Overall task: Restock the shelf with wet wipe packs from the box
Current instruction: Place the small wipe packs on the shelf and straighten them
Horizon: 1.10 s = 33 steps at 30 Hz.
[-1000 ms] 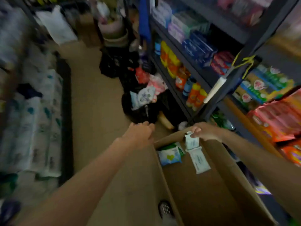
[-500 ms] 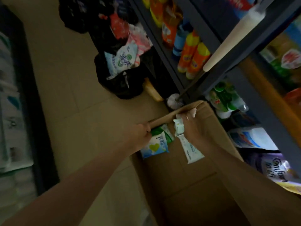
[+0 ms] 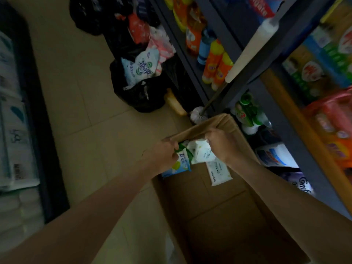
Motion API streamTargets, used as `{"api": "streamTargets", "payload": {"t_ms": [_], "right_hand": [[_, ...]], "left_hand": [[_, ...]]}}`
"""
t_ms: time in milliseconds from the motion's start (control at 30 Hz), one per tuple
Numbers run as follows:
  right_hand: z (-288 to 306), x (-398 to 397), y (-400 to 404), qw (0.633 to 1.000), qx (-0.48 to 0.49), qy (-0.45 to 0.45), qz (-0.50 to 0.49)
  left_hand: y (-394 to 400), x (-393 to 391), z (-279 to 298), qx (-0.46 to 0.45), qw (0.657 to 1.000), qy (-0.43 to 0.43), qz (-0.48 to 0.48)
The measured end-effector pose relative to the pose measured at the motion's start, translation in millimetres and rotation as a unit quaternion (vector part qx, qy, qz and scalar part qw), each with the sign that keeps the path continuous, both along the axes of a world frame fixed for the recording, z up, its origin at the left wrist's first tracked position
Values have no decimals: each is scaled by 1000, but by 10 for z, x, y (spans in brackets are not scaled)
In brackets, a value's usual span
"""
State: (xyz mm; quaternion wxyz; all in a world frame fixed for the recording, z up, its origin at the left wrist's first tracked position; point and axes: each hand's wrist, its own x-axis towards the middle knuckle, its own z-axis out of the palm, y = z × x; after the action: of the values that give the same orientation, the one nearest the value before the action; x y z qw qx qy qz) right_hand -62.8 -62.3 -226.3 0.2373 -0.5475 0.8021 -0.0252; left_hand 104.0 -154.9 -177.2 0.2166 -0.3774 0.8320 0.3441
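You get a single view, from the camera on your own head, wide-angle, tipped steeply forward and down along both forearms into the open cardboard box [image 3: 219, 216] on the tiled floor [image 3: 76, 111]. It sits close: the box fills the lower right, your left hand [image 3: 163, 157] and right hand [image 3: 222, 145] meet near centre. The shelf [image 3: 247, 77] slants up the right edge. No second view overlaps it.

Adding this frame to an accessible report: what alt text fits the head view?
Two bare hands reach into a cardboard box on a shop floor: the right hand grips a white wet wipe pack, the left hand holds a blue-green pack. Stocked shelves stand to the right.
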Motion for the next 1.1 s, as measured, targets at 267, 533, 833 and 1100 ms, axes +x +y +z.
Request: {"api": "streamTargets", "payload": {"t_ms": [267,533,833,1100], "right_hand": [[1497,416,-545,953,-202,-133,182],[2813,1216,-1220,882,-391,-261,11],[4123,2899,-1437,853,-453,-249,74],[5378,5182,-1156,815,-330,-389,274]], "left_hand": [[-185,249,846,-49,998,9,37],[-653,1435,2158,12,917,231,325],[-384,3658,3442,-14,792,364,489],[382,5630,4702,-243,736,360,519]]}}
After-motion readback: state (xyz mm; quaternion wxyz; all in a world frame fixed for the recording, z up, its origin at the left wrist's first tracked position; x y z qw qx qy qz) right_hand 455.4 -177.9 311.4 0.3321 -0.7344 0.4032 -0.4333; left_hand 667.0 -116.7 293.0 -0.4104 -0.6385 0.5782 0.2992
